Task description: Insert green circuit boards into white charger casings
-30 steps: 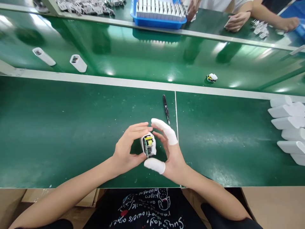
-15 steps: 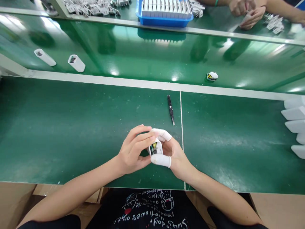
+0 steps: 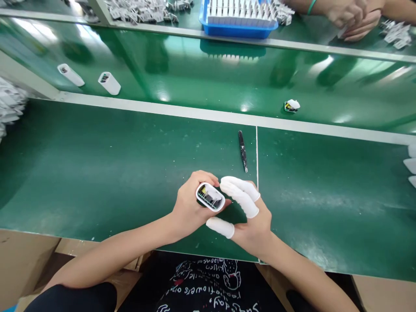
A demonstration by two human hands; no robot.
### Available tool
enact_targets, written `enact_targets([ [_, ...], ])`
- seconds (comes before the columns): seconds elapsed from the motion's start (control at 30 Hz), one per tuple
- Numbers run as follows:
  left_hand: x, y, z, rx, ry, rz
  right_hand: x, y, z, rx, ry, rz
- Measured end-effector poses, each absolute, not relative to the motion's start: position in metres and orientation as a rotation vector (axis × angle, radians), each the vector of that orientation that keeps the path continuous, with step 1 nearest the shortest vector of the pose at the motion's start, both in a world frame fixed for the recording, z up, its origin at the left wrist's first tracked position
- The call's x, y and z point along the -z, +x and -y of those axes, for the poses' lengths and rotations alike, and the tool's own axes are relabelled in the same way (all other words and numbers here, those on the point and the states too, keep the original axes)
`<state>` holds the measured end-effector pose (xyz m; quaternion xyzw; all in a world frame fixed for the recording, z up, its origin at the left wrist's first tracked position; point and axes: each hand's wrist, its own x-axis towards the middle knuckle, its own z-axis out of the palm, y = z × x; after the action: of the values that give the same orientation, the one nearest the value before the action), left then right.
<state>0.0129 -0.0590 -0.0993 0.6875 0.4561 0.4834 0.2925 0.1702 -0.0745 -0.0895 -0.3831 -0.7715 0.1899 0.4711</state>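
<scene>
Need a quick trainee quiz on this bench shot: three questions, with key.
1. Which hand holds the white casing?
2. True or false: the tweezers lie on the green bench mat, apart from both hands.
3. Fill in the blank: the right hand wears ____ on its fingers.

Key: 1. Left hand. 2. True. 3. White finger cots.

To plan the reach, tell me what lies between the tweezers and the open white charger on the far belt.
Head view: green mat, a thin white seam, the pale rail, then green belt.
</scene>
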Motion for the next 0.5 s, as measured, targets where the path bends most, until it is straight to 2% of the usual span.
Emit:
enact_targets([
  [0.1, 0.098, 0.018, 0.066, -1.152, 1.732, -1.251, 0.094, 0.164, 0.074, -0.392, -0.94, 1.875],
  [0.5, 0.111, 0.017, 0.068, -1.299, 1.879, -0.973, 0.092, 0.173, 0.067, -0.563, -0.842, 1.935],
])
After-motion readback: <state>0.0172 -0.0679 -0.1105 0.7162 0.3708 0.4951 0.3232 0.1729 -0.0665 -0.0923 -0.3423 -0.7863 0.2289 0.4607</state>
